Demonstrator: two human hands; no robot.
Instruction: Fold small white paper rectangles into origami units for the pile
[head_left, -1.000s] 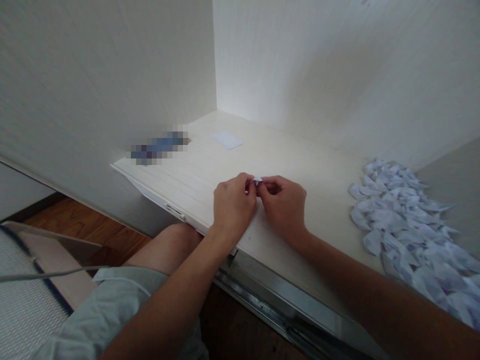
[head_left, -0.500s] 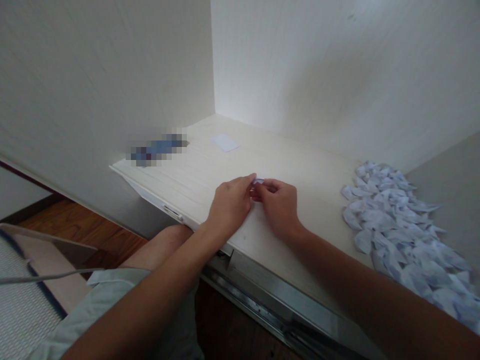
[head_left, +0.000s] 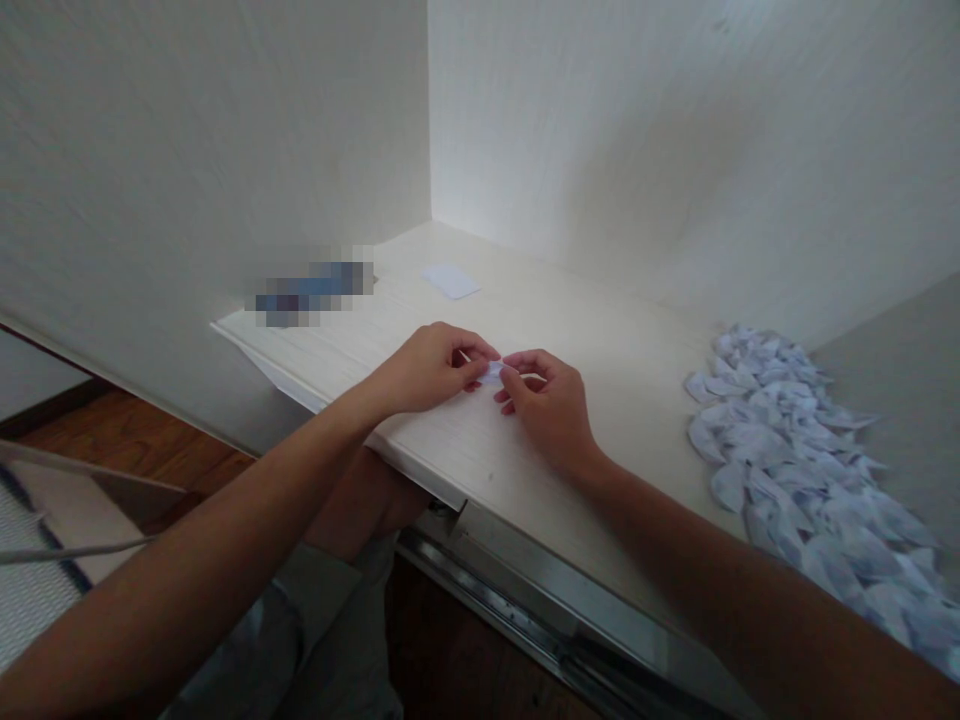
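My left hand (head_left: 431, 367) and my right hand (head_left: 547, 405) meet over the pale wooden shelf board (head_left: 600, 340), both pinching one small folded piece of white paper (head_left: 492, 372) between fingertips. The paper lies low against the board. A flat white paper slip (head_left: 451, 280) lies farther back near the corner. A heap of several folded white paper pieces (head_left: 795, 450) is spread along the board at my right.
White walls close the board at the back and left. A blurred blue object (head_left: 307, 290) lies on the board at the left. A metal rail (head_left: 540, 600) runs under the front edge. My knees and wooden floor (head_left: 142, 440) show below.
Both hands have lowered and shifted a little left, the left arm now reaching in flatter. The paper piece has turned and now lies between the fingertips nearer the board.
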